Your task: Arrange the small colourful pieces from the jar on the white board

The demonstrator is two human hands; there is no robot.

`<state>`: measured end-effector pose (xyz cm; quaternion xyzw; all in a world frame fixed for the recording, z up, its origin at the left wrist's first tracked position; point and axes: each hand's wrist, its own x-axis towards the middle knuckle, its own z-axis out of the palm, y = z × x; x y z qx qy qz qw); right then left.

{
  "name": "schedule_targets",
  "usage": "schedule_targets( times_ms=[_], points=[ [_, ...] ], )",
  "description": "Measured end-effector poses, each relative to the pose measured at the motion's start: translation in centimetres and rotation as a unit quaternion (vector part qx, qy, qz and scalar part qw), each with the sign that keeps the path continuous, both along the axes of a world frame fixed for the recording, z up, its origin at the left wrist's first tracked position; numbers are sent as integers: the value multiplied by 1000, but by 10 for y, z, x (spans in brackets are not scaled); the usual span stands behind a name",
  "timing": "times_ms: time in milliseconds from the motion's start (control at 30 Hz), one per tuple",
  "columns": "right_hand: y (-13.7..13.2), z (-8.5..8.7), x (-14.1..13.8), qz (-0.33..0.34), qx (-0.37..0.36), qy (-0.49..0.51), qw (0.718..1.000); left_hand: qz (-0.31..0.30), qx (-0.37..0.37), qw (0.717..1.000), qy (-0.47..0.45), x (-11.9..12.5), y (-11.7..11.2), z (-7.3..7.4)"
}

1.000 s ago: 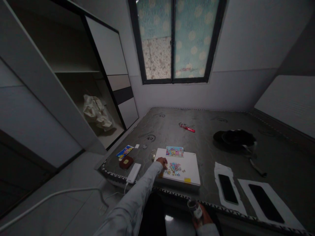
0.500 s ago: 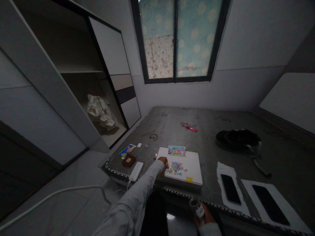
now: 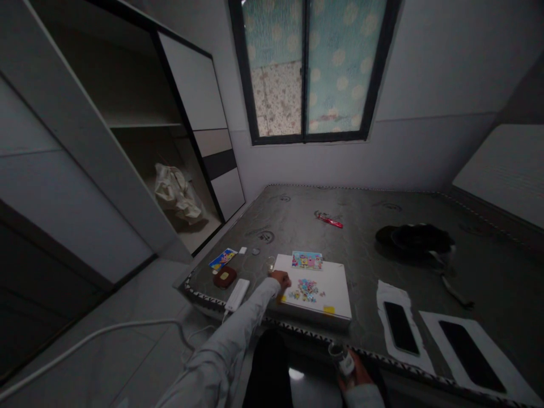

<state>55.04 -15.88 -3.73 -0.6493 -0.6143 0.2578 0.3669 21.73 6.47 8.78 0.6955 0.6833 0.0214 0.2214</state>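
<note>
Evidently, the grey mattress (image 3: 357, 218) carries a white box (image 3: 335, 281). Below the mattress edge, the right hand (image 3: 358, 371) has its grip wrapped around a labelled jar (image 3: 341, 356). The left hand (image 3: 280, 278) is at the box's left side, fingers curled; whether its grip pinches anything cannot be told. Small colourful pieces (image 3: 306, 289) lie heaped beside it, on the box. Judged step: sorting pieces; next move likely calls for a fine fingertip pinch.

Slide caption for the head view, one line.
Left hand at the left side of a white box, beside small colourful pieces; right hand holding a labelled jar.
</note>
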Motion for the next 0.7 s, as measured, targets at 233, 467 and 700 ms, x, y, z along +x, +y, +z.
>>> schedule_targets(
  times_ms=[233, 467, 700],
  points=[
    [2, -27, 7, -10, 20, -7, 1000, -23, -19, 999, -15, -3, -10, -1],
    [-6, -23, -5, -24, 19, -15, 999, -16, -47, 998, -24, -2, -17, -8],
    [0, -37, 9, -20, 11, 27, 999, 10, -28, 998, -56, -4, -17, -5]
  ],
)
